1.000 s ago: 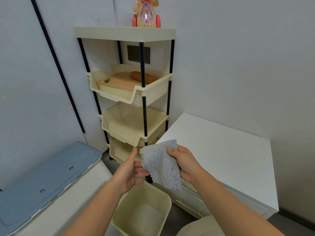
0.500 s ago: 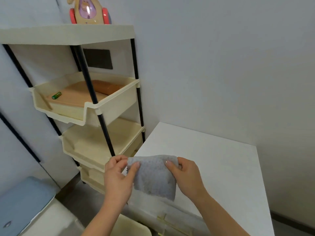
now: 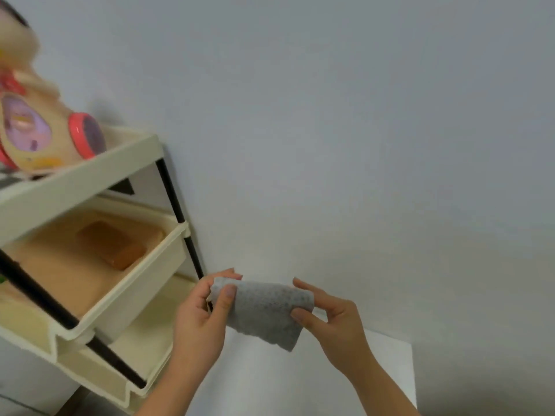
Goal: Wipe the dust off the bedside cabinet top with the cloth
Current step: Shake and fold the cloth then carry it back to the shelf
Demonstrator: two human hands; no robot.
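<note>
A grey dimpled cloth (image 3: pixel 264 313) is stretched between both hands, held in the air above the white bedside cabinet top (image 3: pixel 384 367). My left hand (image 3: pixel 201 319) pinches its left edge between thumb and fingers. My right hand (image 3: pixel 333 322) pinches its right edge the same way. The cloth hangs folded, its lower corner pointing down toward the cabinet top without touching it. Only the near part of the cabinet top shows, partly hidden by my forearms.
A cream tiered shelf rack (image 3: pixel 99 295) with black posts stands close on the left, right beside the cabinet. A toy clock (image 3: pixel 45 136) sits on its top shelf and a brown roll (image 3: pixel 111 247) lies in a tray. A plain grey wall (image 3: pixel 360 130) runs behind.
The view has swung up and closer to the rack and wall. Both hands still hold the cloth, which is now folded smaller and raised above the cabinet top.
</note>
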